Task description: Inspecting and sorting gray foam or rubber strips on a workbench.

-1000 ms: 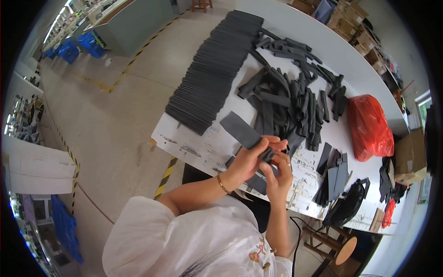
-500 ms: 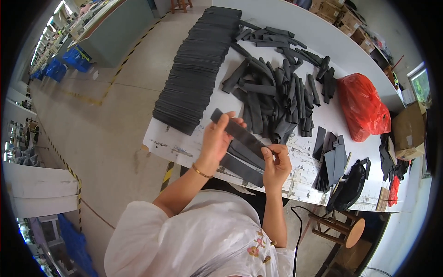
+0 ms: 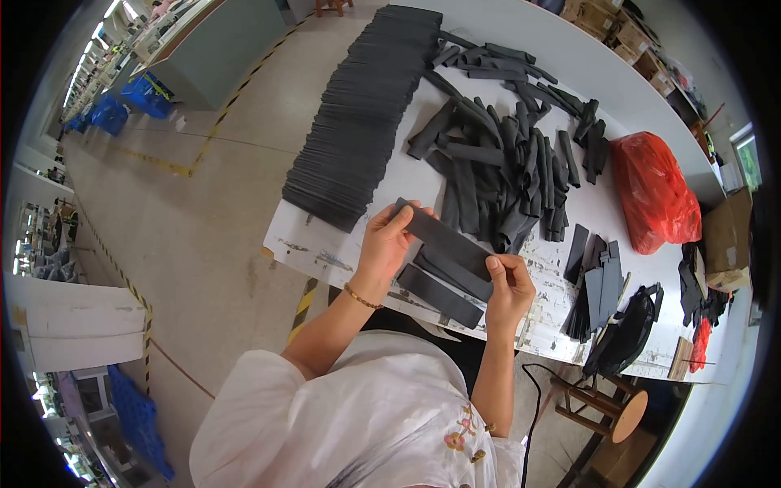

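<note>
White and scuffed, the long worktop (image 3: 569, 73) runs from the centre of the frame to the upper right, above a bare concrete floor (image 3: 203, 211) marked with yellow-and-black tape.

Both hands grasp one flat dark grey strip (image 3: 446, 237). The left hand (image 3: 389, 242) pinches its upper-left end between thumb and fingers, and the right hand (image 3: 508, 285) clamps its lower-right end. The strip is stretched out straight between them, just above the near edge of the worktop, at the centre of the frame.

A second ago the strip was bunched close between the two hands, which sat almost together. Half a second ago they had begun to part. Now they are well apart and the strip lies pulled to its full length, flattened; it looks as if it has been smoothed out.

Two more flat strips (image 3: 443, 289) lie under the held one, near the worktop edge. At the upper left of the worktop runs a long neat row of stacked flat pieces (image 3: 358, 122). To its right sits a loose heap of rolled dark pieces (image 3: 504, 163), then a red plastic bag (image 3: 651, 195), with a small group of flat pieces (image 3: 598, 281) at the lower right.
</note>
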Demonstrator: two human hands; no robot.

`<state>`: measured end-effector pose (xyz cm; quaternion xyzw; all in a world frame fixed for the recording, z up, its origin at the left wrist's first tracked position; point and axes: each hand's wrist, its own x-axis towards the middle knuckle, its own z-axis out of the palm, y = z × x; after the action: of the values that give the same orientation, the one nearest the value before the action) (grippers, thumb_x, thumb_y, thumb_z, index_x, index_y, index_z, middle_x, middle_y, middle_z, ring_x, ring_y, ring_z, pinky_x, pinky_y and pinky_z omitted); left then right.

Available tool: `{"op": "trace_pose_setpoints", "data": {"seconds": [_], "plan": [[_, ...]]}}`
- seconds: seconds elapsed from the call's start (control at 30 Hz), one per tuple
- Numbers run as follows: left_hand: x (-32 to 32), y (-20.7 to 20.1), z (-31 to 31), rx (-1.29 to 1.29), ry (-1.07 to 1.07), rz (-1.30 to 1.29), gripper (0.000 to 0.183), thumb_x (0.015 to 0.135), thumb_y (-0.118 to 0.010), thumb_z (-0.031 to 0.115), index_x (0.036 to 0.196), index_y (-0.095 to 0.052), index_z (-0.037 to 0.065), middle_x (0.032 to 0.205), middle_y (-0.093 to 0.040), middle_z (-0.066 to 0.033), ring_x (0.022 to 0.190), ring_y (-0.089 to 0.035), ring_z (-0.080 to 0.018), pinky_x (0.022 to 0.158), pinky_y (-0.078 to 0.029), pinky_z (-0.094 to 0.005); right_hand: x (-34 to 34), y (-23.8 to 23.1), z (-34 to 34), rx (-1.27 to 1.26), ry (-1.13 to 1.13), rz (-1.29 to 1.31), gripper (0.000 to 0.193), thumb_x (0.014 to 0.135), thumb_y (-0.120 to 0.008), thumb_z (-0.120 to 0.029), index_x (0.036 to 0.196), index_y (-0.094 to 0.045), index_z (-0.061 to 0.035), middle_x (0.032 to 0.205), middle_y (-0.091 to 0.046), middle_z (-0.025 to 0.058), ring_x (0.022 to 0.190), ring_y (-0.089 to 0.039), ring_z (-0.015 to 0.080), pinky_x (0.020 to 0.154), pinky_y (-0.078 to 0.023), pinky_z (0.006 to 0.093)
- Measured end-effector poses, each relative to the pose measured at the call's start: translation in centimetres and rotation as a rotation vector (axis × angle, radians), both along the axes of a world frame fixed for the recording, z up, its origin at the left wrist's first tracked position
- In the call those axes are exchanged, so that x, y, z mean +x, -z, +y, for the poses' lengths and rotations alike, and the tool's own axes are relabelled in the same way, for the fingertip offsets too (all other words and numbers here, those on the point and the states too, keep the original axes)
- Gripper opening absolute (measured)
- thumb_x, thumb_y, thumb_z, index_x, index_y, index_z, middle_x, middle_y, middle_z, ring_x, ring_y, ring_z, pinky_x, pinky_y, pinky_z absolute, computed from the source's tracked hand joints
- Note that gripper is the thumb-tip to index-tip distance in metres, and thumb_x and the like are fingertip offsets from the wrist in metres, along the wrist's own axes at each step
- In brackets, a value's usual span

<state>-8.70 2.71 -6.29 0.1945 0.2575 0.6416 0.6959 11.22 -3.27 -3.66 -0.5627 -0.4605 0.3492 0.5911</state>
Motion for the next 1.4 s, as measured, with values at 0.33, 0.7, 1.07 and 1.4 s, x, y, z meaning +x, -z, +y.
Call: {"op": "trace_pose_setpoints", "data": {"seconds": [0.33, 0.7, 1.07, 1.4], "plan": [[1.4, -0.5, 0.1, -0.182, -0.03, 0.141, 0.021, 0.094, -0.062, 0.011, 0.105, -0.064, -0.007, 0.099, -0.067, -0.0153, 0.093, -0.066, -0.0219, 0.085, -0.055, -0.0335, 1.1, 0.8, -0.4, -0.261, -0.051, 0.13, 0.029, 0.084, -0.074, -0.004, 0.107, -0.06, 0.0059, 0.072, -0.062, 0.0035, 0.061, -0.058, 0.0097, 0.059, -0.048, 0.0219], [2.2, 1.2, -0.5, -0.171, 0.025, 0.181, 0.02, 0.093, -0.063, 0.013, 0.102, -0.065, -0.005, 0.098, -0.068, -0.0126, 0.088, -0.066, -0.0187, 0.079, -0.054, -0.0306, 2.7, 3.3, -0.7, -0.25, 0.008, 0.22, 0.021, 0.087, -0.072, -0.016, 0.094, -0.067, 0.0032, 0.076, -0.061, -0.0007, 0.067, -0.053, 0.0056, 0.06, -0.044, 0.0208], [1.4, 6.4, -0.5, 0.208, -0.081, 1.258, 0.017, 0.073, -0.078, 0.013, 0.079, -0.067, 0.001, 0.082, -0.061, -0.0067, 0.075, -0.06, -0.0179, 0.069, -0.048, -0.0293, 3.3, 6.6, -3.3, -0.338, 0.229, -0.205, 0.018, 0.084, -0.073, -0.013, 0.09, -0.066, 0.0036, 0.073, -0.065, 0.005, 0.065, -0.056, 0.009, 0.062, -0.045, 0.0234], [-0.7, 4.7, 1.0, 0.517, 0.217, 1.512, 0.046, 0.066, -0.08, 0.016, 0.107, -0.062, 0.005, 0.106, -0.06, -0.0093, 0.101, -0.055, -0.0279, 0.087, -0.047, -0.0359, 3.6, 8.8, -2.4, -0.405, 0.172, -0.411, 0.018, 0.083, -0.072, -0.014, 0.093, -0.067, 0.0, 0.066, -0.06, 0.0073, 0.059, -0.053, 0.0151, 0.058, -0.044, 0.0302]]}}
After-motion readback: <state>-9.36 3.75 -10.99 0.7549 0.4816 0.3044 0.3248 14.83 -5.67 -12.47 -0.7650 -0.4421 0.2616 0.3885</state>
